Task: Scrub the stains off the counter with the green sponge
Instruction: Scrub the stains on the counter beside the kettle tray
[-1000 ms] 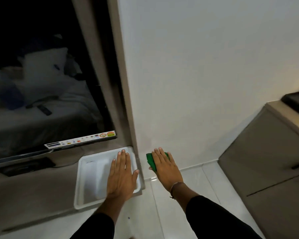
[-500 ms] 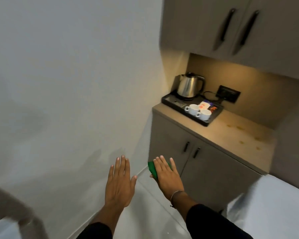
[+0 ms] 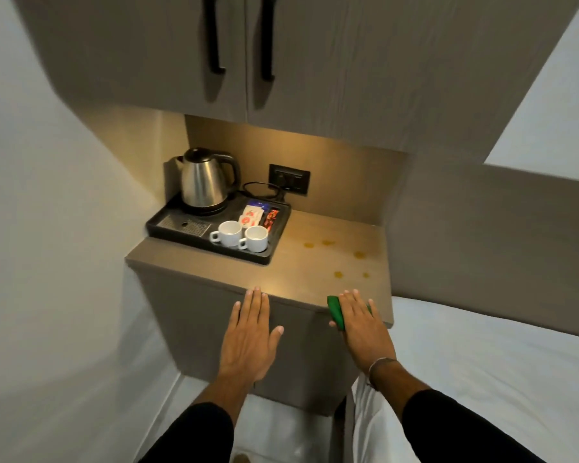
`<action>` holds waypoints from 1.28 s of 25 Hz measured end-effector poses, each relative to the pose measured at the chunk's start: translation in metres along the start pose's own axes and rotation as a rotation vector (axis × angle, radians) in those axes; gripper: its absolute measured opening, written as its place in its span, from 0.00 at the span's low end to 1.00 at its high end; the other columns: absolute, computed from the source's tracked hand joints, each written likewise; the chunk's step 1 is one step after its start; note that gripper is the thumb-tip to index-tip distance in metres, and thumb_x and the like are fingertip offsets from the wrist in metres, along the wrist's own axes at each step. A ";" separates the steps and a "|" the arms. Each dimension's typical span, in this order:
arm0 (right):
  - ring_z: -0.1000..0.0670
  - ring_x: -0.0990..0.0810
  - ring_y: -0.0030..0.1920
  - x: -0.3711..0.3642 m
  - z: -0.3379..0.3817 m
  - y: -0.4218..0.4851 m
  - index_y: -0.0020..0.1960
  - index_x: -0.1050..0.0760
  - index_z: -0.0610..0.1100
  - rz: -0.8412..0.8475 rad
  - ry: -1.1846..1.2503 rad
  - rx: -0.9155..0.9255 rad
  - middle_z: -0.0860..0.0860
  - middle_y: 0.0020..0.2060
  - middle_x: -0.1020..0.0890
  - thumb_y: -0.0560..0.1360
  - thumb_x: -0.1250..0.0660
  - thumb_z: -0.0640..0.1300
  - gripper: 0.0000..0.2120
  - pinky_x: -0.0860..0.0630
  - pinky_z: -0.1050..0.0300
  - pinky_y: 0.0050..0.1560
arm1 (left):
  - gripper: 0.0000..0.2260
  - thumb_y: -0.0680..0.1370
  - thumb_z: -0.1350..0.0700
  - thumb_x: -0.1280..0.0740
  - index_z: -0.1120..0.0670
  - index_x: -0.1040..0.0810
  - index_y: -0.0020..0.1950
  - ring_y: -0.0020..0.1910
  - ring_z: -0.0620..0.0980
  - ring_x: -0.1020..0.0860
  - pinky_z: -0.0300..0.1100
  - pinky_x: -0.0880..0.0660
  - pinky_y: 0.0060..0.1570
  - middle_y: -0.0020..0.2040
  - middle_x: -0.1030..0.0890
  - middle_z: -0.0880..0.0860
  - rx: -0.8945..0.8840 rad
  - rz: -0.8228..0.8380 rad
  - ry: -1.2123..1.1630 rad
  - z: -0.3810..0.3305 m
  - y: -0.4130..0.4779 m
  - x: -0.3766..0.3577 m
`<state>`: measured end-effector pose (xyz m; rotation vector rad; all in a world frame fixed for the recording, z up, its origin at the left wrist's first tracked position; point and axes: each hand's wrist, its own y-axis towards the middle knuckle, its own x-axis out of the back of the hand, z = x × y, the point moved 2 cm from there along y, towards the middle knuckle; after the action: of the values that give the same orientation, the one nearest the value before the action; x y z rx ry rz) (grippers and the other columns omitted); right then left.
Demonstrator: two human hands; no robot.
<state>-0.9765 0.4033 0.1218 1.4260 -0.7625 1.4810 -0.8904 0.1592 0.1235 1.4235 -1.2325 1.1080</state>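
Note:
The beige counter (image 3: 295, 272) lies straight ahead, lit from above. Several yellow-brown stains (image 3: 339, 274) dot its right half. My right hand (image 3: 365, 324) hovers at the counter's front right corner, palm down, holding the green sponge (image 3: 335, 312) under its fingers. My left hand (image 3: 249, 335) is flat and empty with fingers apart, in front of the counter's front edge; its fingertips reach that edge.
A black tray (image 3: 214, 243) on the counter's left half carries a steel kettle (image 3: 204, 182), two white cups (image 3: 241, 237) and sachets. A wall socket (image 3: 290, 179) sits behind. Upper cabinets (image 3: 248, 48) overhang. A white bed (image 3: 482, 369) borders the right side.
My view swung right from the television and white tray to face the counter. Both hands kept their pose and now reach the counter's front edge, the right still holding the sponge.

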 end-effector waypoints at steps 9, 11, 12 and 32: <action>0.42 0.48 0.83 -0.028 -0.068 0.106 0.83 0.48 0.46 0.215 -0.124 -0.261 0.44 0.83 0.42 0.84 0.36 0.54 0.34 0.50 0.43 0.82 | 0.35 0.85 0.38 0.50 0.58 0.57 0.83 0.83 0.56 0.58 0.56 0.54 0.82 0.85 0.55 0.59 -0.216 0.156 -0.093 -0.005 0.171 -0.061; 0.42 0.50 0.84 -0.041 -0.057 0.114 0.84 0.49 0.46 0.261 -0.111 -0.263 0.45 0.84 0.44 0.84 0.41 0.61 0.36 0.50 0.42 0.82 | 0.35 0.85 0.38 0.50 0.58 0.57 0.83 0.83 0.56 0.58 0.56 0.54 0.83 0.85 0.55 0.59 -0.228 0.161 -0.099 -0.003 0.186 -0.070; 0.43 0.51 0.84 -0.048 -0.052 0.116 0.84 0.51 0.47 0.266 -0.082 -0.276 0.47 0.84 0.45 0.84 0.44 0.64 0.36 0.51 0.42 0.83 | 0.35 0.85 0.38 0.50 0.58 0.57 0.83 0.83 0.56 0.58 0.56 0.54 0.83 0.85 0.55 0.59 -0.235 0.173 -0.109 -0.001 0.194 -0.074; 0.49 0.52 0.84 -0.071 -0.108 0.110 0.83 0.51 0.55 0.175 0.002 -0.073 0.55 0.83 0.47 0.86 0.56 0.61 0.28 0.52 0.39 0.83 | 0.32 0.85 0.39 0.54 0.56 0.52 0.84 0.84 0.54 0.54 0.59 0.49 0.82 0.85 0.50 0.56 -0.224 0.121 -0.098 0.016 0.211 -0.106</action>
<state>-1.1276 0.4440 0.0544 1.3307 -0.9506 1.5700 -1.1087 0.1454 0.0343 1.2585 -1.4799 0.9553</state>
